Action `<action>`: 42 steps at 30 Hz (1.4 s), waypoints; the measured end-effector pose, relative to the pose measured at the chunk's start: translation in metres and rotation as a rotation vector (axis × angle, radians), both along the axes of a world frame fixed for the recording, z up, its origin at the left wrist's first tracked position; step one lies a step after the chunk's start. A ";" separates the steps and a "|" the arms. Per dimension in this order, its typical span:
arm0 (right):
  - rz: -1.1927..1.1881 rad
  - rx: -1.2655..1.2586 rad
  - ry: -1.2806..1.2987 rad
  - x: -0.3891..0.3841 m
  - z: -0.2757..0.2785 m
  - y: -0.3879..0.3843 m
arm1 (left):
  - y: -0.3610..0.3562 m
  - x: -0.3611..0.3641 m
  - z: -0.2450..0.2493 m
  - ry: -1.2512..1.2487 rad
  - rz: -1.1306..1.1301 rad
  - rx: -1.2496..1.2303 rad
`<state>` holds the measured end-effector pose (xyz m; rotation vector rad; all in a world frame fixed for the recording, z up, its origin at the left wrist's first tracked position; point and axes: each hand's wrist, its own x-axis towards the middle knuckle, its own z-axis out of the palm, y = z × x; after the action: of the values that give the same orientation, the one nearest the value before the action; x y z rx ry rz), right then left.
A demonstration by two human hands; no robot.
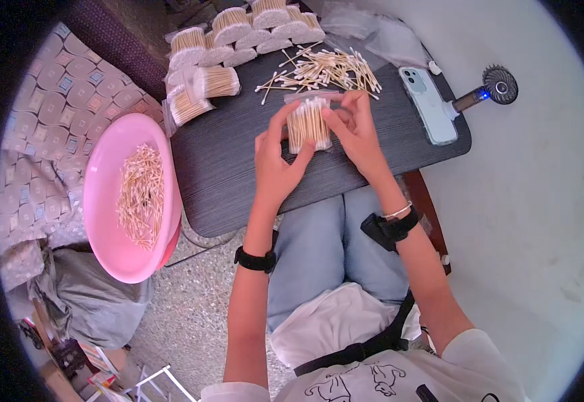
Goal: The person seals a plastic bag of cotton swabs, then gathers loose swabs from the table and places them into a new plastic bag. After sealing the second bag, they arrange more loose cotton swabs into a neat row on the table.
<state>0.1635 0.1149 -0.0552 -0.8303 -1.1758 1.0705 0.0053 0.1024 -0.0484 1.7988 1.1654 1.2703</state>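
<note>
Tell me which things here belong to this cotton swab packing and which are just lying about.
Part of the job:
- held swab bundle
- loose swabs
- packed bundles
- pink basin of swabs
- table
- clear bags, probably

Just lying about:
- phone
- small fan
- grey sheeting, apparently

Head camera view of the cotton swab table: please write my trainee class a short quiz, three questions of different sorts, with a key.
1. True or false: the pale blue smartphone lies on the dark wood-grain table.

2. Multiple choice: what does the oval pink plastic basin hold?
A) Folded grey towels
B) Loose white-tipped wooden cotton swabs
C) Round metal coins

3. Fill in the blank: the person's left hand and right hand hold a clear plastic packet of swabs, and a thin whitish bracelet circles the ____ wrist.

Key: 1 true; 2 B; 3 right
</note>
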 end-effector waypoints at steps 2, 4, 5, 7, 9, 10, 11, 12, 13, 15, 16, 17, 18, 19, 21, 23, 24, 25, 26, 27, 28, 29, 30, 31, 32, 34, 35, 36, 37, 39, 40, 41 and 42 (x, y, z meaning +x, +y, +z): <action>0.024 -0.015 -0.031 0.000 0.004 -0.001 | 0.000 0.001 -0.001 -0.006 0.021 0.013; 0.049 -0.013 -0.053 -0.001 0.011 -0.002 | 0.000 0.000 -0.001 -0.030 0.032 0.015; 0.062 -0.001 -0.059 -0.001 0.013 -0.003 | 0.000 0.001 -0.001 -0.085 0.008 0.004; 0.090 0.028 -0.098 0.000 0.015 -0.004 | 0.000 0.002 0.000 -0.195 -0.036 -0.021; 0.117 0.067 -0.157 0.000 0.014 -0.003 | -0.002 -0.002 0.002 -0.143 -0.075 -0.061; 0.111 0.076 -0.176 0.000 0.014 -0.004 | -0.003 -0.004 0.002 -0.119 -0.102 -0.083; 0.103 0.086 -0.196 0.000 0.013 -0.004 | -0.003 -0.004 0.001 -0.114 -0.105 -0.076; 0.096 0.096 -0.217 0.000 0.014 -0.005 | -0.003 -0.004 0.001 -0.109 -0.108 -0.069; 0.081 0.126 -0.261 0.000 0.015 -0.005 | -0.003 -0.004 0.000 -0.105 -0.112 -0.060; 0.048 0.188 -0.346 0.000 0.018 -0.005 | -0.002 -0.004 -0.002 -0.100 -0.056 -0.041; 0.053 0.185 -0.341 0.000 0.019 -0.005 | -0.002 -0.004 -0.002 -0.097 -0.031 -0.033; 0.058 0.183 -0.339 0.000 0.019 -0.005 | -0.002 -0.003 -0.002 -0.114 -0.032 -0.043; 0.061 0.180 -0.336 0.001 0.019 -0.006 | -0.003 -0.002 -0.002 -0.132 -0.035 -0.054; 0.058 0.190 -0.353 0.001 0.020 -0.006 | -0.003 -0.001 -0.001 -0.150 -0.038 -0.064; 0.054 0.211 -0.390 0.002 0.023 -0.007 | -0.004 0.002 0.002 -0.194 -0.033 -0.053; 0.053 0.218 -0.400 0.002 0.022 -0.008 | -0.005 0.003 0.003 -0.211 -0.027 -0.053; 0.053 0.223 -0.405 0.002 0.022 -0.008 | -0.005 0.003 0.003 -0.206 -0.023 -0.058; 0.059 0.224 -0.410 0.001 0.022 -0.007 | -0.005 0.002 0.003 -0.200 -0.018 -0.063; 0.065 0.224 -0.415 0.001 0.023 -0.007 | -0.005 0.002 0.003 -0.192 -0.013 -0.054; 0.072 0.225 -0.420 0.001 0.023 -0.007 | -0.005 0.002 0.004 -0.185 -0.007 -0.044; 0.073 0.243 -0.429 0.001 0.022 -0.007 | -0.005 0.002 0.004 -0.178 -0.001 -0.035; 0.075 0.260 -0.440 0.000 0.021 -0.006 | -0.005 0.003 0.004 -0.172 0.005 -0.027; 0.076 0.278 -0.449 0.000 0.020 -0.005 | -0.005 0.003 0.004 -0.165 0.010 -0.020; 0.080 0.274 -0.453 0.000 0.021 -0.005 | -0.006 0.004 0.004 -0.158 0.015 -0.013; 0.084 0.270 -0.457 -0.001 0.021 -0.006 | -0.005 0.003 0.003 -0.168 0.012 -0.012; 0.087 0.274 -0.465 -0.001 0.021 -0.006 | -0.005 0.003 0.000 -0.188 0.006 -0.009; 0.087 0.282 -0.470 -0.002 0.020 -0.006 | -0.004 0.003 0.000 -0.199 0.001 -0.013; 0.087 0.290 -0.476 -0.002 0.020 -0.006 | -0.004 0.004 0.001 -0.210 -0.005 -0.015; 0.080 0.303 -0.475 -0.001 0.020 -0.006 | -0.004 0.005 0.002 -0.221 -0.009 -0.018; 0.067 0.328 -0.471 -0.002 0.020 -0.005 | -0.004 0.004 0.003 -0.222 -0.021 -0.003; 0.065 0.317 -0.461 -0.003 0.020 -0.005 | -0.004 0.004 0.003 -0.223 -0.027 0.004; 0.065 0.307 -0.452 -0.003 0.020 -0.005 | -0.004 0.004 0.003 -0.226 -0.024 0.014; 0.063 0.296 -0.444 -0.003 0.021 -0.006 | -0.003 0.005 0.002 -0.230 -0.021 0.023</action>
<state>0.1604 0.1093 -0.0343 -0.8214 -1.6969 0.7530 0.0099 0.0993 -0.0465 1.6270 1.0050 1.4402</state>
